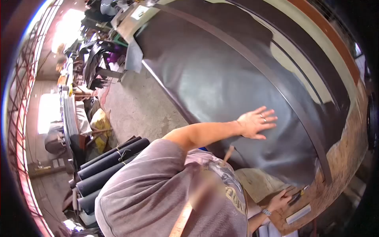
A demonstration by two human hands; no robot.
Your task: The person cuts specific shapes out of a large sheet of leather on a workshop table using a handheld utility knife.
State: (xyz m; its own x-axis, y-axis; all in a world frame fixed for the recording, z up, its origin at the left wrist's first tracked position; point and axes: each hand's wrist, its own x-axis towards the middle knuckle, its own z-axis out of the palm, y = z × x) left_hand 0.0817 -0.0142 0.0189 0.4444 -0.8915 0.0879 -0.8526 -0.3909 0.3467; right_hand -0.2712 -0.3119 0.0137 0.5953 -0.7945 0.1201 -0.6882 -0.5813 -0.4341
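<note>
A large sheet of dark, shiny leather point(221, 75) covers most of the table. My left hand point(258, 123) lies palm down on it with the fingers spread and a ring on one finger. Near the table's lower corner, my right hand point(279, 200), with a watch at the wrist, has its fingers round a small black and yellow tool point(296, 196). A pale flat bar point(298, 214) rests on the wood below that tool. Across the leather runs a long, narrow dark strip point(272, 75), curved in this view.
Bare wood point(343, 162) shows along the table's right edge. Dark rolls point(114, 158) are stacked at the lower left. Beyond the table's left edge is the concrete floor point(136, 102), with a yellow sack point(100, 126) and piled dark material point(94, 59).
</note>
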